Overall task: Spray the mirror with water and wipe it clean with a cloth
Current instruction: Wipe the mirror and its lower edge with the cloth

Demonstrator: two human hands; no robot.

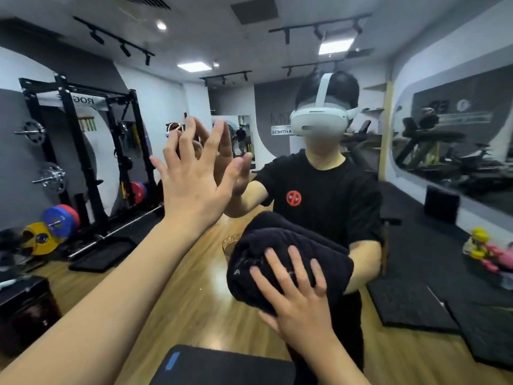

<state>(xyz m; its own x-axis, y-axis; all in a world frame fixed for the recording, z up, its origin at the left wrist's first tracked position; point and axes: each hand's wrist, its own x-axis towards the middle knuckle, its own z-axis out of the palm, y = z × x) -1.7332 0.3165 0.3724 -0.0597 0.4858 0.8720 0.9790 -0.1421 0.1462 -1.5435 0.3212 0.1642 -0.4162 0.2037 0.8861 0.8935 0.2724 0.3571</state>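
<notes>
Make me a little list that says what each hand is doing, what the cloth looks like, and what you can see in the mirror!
left hand: left hand is flat on the mirror, fingers straight and spread, meeting its reflection
right hand: right hand presses the cloth against the glass, fingers spread
cloth: black cloth, bunched up, low on the mirror
spray bottle: not in view
in the mirror: a person in a black shirt and white headset, a squat rack, coloured weight plates, a wooden floor
</notes>
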